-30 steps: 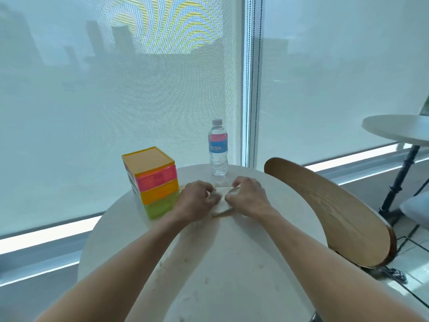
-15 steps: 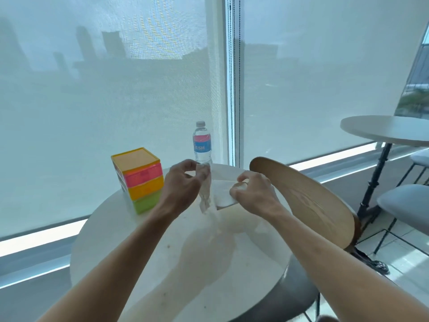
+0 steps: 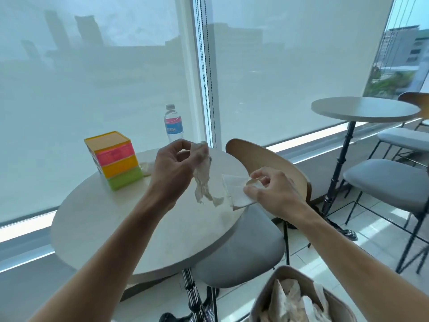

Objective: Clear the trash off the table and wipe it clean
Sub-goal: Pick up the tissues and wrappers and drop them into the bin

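Observation:
My left hand (image 3: pixel 176 166) is raised above the round white table (image 3: pixel 116 228) and pinches a crumpled, dangling scrap of tissue (image 3: pixel 205 184). My right hand (image 3: pixel 269 189) hovers over the table's right edge, gripping a flat white wrapper (image 3: pixel 236 191) by its corner. A stack of coloured boxes (image 3: pixel 115 159) stands at the table's far left, with a small crumpled scrap (image 3: pixel 146 167) beside it. A water bottle (image 3: pixel 173 124) stands at the far edge. An open trash bin (image 3: pixel 297 298) holding crumpled paper sits on the floor at the lower right.
A wooden-backed chair (image 3: pixel 262 163) with a grey seat is tucked at the table's right side. Another round table (image 3: pixel 364 110) and grey stools (image 3: pixel 390 177) stand further right. Windows with blinds run behind the table.
Both hands lifted off the table with the tissue and wrapper and moved right. My view turned right and down, bringing the trash bin into sight.

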